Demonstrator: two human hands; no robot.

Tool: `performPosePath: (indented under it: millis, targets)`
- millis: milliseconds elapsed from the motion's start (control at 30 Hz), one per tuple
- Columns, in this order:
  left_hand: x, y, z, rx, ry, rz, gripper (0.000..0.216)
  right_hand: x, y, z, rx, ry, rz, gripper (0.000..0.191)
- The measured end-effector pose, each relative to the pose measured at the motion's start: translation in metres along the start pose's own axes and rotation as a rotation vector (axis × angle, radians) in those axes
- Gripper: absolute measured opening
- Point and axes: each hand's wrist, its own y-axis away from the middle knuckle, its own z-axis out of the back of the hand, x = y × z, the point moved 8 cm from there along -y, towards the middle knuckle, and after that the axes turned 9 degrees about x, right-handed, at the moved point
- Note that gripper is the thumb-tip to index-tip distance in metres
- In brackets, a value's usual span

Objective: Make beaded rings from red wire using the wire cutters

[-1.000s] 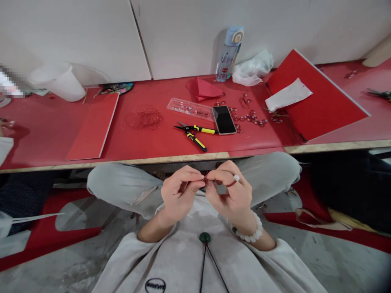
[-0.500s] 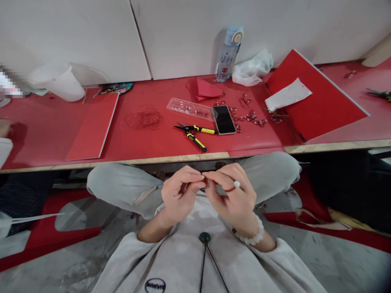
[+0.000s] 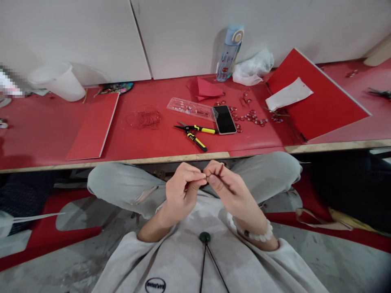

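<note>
Over my lap, just short of the table edge, my left hand [image 3: 182, 191] and my right hand [image 3: 227, 187] meet fingertip to fingertip. Thumb and forefinger of each are pinched together. Whatever sits between the tips is too small and too covered to make out. Beyond them on the red table lie pliers-like snips [image 3: 192, 133] with yellow and black handles, spread apart. A phone [image 3: 224, 119] rests beside the handles. Behind is a clear plastic tray [image 3: 190, 109] with small beads, and to the left a loose tangle of thin red wire [image 3: 145, 118].
Small red rings with beads [image 3: 252, 118] are scattered right of the phone. A blue water bottle [image 3: 227, 55], a plastic bag [image 3: 253, 68] and red paper [image 3: 204, 88] stand or lie at the back. Red boards [image 3: 94, 128] flank both sides. A white bucket [image 3: 65, 81] leans at left.
My right hand has turned, its thumb now on top and its ring out of sight. My left hand has shifted slightly right. A white thing at the far left edge has gone from view.
</note>
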Motion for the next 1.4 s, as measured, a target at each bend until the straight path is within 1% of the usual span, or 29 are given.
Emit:
performPosePath:
  millis: [67,100,167,200,267,333,400,433,500,567,633,700,800,900,1000,1067,1233,1333,1400]
  targets:
    - [-0.002,-0.001,0.000,0.007,0.028,-0.020,0.010,-0.012,-0.001,-0.005,0.055,-0.231,-0.073,0.025]
    - [-0.002,-0.001,0.000,0.001,0.052,-0.028,0.009,-0.015,-0.001,-0.007,0.075,-0.316,-0.081,0.027]
    - [0.002,-0.001,0.003,-0.026,0.101,-0.009,0.008,-0.020,-0.003,-0.007,0.086,-0.377,-0.050,0.027]
    - [0.006,0.000,0.004,-0.047,0.132,0.020,0.008,-0.020,-0.005,-0.005,0.067,-0.340,-0.012,0.024]
    - [0.016,0.002,0.007,-0.092,0.220,0.093,0.009,-0.020,-0.006,0.003,-0.012,-0.143,0.097,0.018]
    - [0.023,0.005,0.007,-0.115,0.341,0.161,0.011,-0.015,-0.004,0.009,-0.087,0.132,0.231,0.024]
    - [0.027,0.008,0.004,-0.098,0.450,0.221,0.011,-0.011,-0.002,0.007,-0.107,0.337,0.349,0.030]
    - [0.026,0.010,0.002,-0.077,0.486,0.250,0.011,-0.010,-0.001,0.006,-0.106,0.387,0.392,0.031]
    - [0.023,0.012,0.001,-0.049,0.510,0.298,0.010,-0.008,0.001,0.003,-0.103,0.415,0.462,0.028]
    - [0.017,0.013,0.002,-0.036,0.494,0.325,0.008,-0.004,0.004,0.003,-0.119,0.416,0.504,0.023]
    - [0.013,0.013,0.004,-0.027,0.462,0.344,0.007,0.001,0.005,0.003,-0.131,0.361,0.518,0.019]
    - [0.011,0.012,0.005,-0.012,0.425,0.339,0.006,0.001,0.004,0.005,-0.110,0.215,0.480,0.016]
    - [0.006,0.008,0.004,0.017,0.379,0.288,0.006,-0.010,-0.003,0.003,-0.006,-0.049,0.311,0.012]
    - [0.003,0.006,0.005,0.034,0.334,0.241,0.007,-0.023,-0.010,-0.006,0.129,-0.313,0.118,0.024]
    - [0.001,0.004,0.006,0.041,0.271,0.192,0.007,-0.029,-0.013,-0.015,0.221,-0.529,-0.021,0.032]
    - [-0.001,0.002,0.008,0.026,0.222,0.138,0.006,-0.031,-0.013,-0.019,0.219,-0.623,-0.079,0.032]
    - [-0.003,-0.001,0.009,-0.001,0.106,0.026,0.009,-0.038,-0.012,-0.025,0.129,-0.812,-0.176,0.037]
    - [-0.002,-0.003,0.008,-0.017,0.127,0.026,0.009,-0.040,-0.013,-0.028,0.114,-0.852,-0.195,0.039]
    - [-0.001,-0.004,0.009,-0.032,0.169,0.048,0.009,-0.038,-0.013,-0.026,0.101,-0.839,-0.164,0.035]
